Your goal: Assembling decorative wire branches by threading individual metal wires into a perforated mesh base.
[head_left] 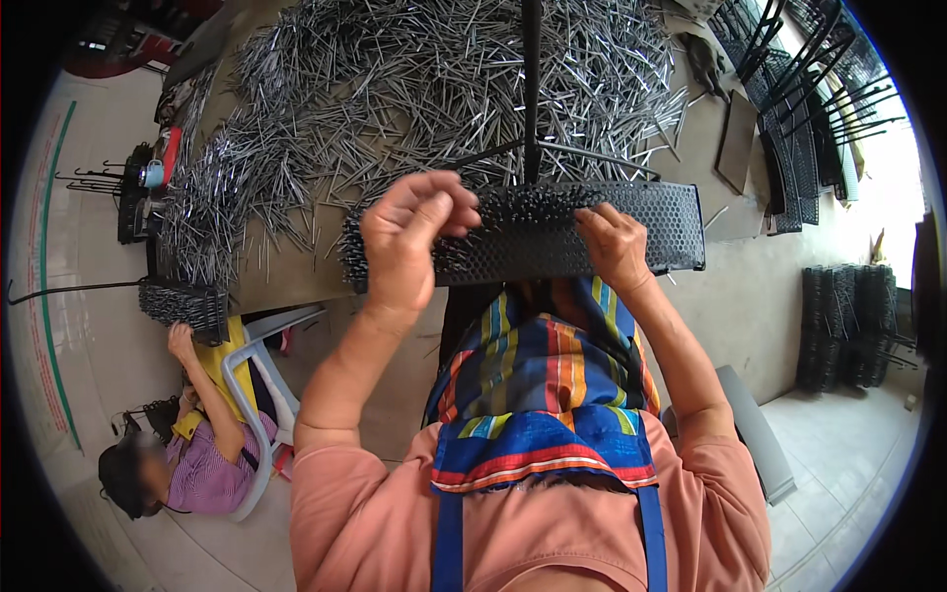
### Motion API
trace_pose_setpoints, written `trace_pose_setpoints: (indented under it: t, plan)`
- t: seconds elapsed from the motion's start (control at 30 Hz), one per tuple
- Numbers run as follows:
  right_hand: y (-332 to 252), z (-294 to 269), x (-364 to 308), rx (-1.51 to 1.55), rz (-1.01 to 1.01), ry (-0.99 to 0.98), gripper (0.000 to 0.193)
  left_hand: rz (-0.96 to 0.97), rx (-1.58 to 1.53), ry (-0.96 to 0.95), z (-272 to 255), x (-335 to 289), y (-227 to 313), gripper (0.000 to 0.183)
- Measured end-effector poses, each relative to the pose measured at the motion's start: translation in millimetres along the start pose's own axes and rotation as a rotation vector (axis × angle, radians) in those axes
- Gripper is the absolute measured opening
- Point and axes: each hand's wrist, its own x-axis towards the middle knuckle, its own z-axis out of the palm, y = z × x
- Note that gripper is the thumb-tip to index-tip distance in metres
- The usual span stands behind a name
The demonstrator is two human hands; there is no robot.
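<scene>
A long black perforated metal rack (651, 227) lies across in front of me at the near edge of the table. Many dark metal pins (513, 205) stand in the holes of its left and middle parts; the right part shows bare holes. Over its left part hovers my left hand (406, 232), fingers curled and thumb bent towards them; what they hold, if anything, is hidden. My right hand (618, 242) is at the right-middle of the rack, fingertips pinched together close to its surface. I cannot make out anything between them.
A large heap of loose metal pins (424, 89) covers the table (286, 286). A black rod frame (532, 89) rises from the rack. At left, a seated co-worker (212, 454) touches another pin-filled rack (184, 308). More black racks (848, 326) stand stacked at right.
</scene>
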Motion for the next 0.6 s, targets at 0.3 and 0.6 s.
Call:
trace_pose_setpoints:
  t: [0.3, 0.6]
  plan:
    - [-6.6, 7.6, -24.7, 0.116, 0.096, 0.011, 0.011, 0.072, 1.511, -0.199, -133.1, 155.2, -81.6, 0.098]
    - [-9.7, 16.7, -32.7, 0.043, 0.182, 0.047, 0.011, 0.156, 1.872, -0.712, -107.9, 188.1, -136.0, 0.14]
